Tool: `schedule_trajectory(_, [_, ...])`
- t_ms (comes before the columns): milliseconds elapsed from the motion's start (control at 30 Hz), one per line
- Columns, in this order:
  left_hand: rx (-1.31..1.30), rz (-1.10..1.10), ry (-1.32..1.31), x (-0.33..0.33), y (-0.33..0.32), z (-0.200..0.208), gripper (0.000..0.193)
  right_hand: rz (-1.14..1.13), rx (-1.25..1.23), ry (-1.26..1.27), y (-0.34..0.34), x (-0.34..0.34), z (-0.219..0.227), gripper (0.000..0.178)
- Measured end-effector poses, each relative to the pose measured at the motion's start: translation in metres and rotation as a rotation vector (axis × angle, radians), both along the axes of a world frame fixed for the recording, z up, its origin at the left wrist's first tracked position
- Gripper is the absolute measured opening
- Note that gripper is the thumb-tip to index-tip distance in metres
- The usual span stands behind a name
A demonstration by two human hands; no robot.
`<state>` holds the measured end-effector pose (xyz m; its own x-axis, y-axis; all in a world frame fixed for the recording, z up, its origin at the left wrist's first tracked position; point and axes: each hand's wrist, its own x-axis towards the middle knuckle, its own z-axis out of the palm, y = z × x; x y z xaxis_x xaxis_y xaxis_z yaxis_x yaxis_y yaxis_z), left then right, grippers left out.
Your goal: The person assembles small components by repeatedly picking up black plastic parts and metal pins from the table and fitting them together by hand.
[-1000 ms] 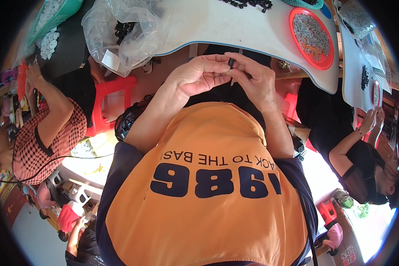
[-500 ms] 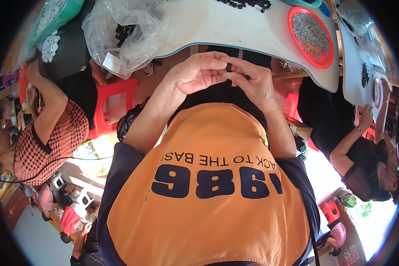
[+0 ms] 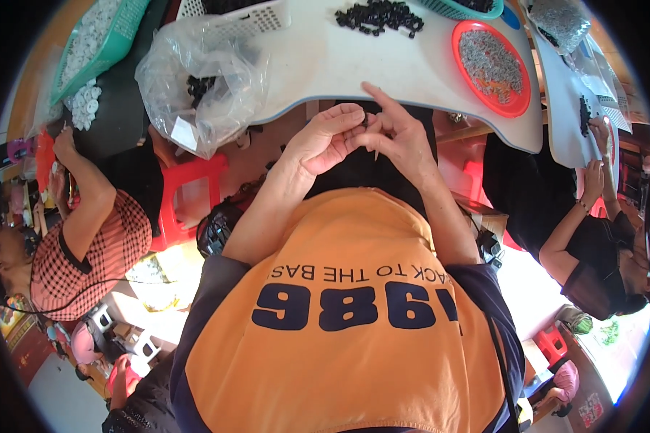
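Note:
In front of my body, at the table's near edge, both hands meet. A small black part, mostly covered by fingers, is pinched in the fingertips of my left hand. Close against it on the right, my right hand has its thumb and lower fingers drawn together, while its index finger points up and away. What those right fingers hold, if anything, is too small to make out. A pile of black parts lies on the white table beyond my hands. To its right a red plate carries many small metal pieces.
A clear plastic bag with black parts sits at the table's left, before a white perforated basket. Green baskets stand at the far left and back right. Co-workers sit on both sides; a red stool is at left.
My right index finger has lifted away from the black part and stretched out. Both hands sit slightly lower in view, and more of the black pile shows.

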<state>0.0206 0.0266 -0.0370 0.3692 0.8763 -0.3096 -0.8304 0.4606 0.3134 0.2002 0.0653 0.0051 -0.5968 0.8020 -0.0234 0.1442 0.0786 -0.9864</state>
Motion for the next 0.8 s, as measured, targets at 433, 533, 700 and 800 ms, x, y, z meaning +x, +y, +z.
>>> schedule_trajectory(433, [0.037,0.940,0.011,-0.138,0.178,0.090,0.025,-0.152,-0.081,-0.087,0.006,0.055,-0.012,0.037])
schedule_trajectory(533, [0.182,0.671,0.240,-0.086,0.176,0.068,0.019,-0.230,-0.064,-0.143,0.005,0.070,-0.017,0.036])
schedule_trajectory(700, [0.473,0.090,1.471,0.008,0.177,0.022,0.017,-0.318,-0.085,-0.146,0.006,0.095,-0.018,0.033])
schedule_trajectory(800, [0.574,0.080,1.874,0.041,0.194,0.009,0.021,-0.374,-0.061,-0.133,0.007,0.109,-0.012,0.030])
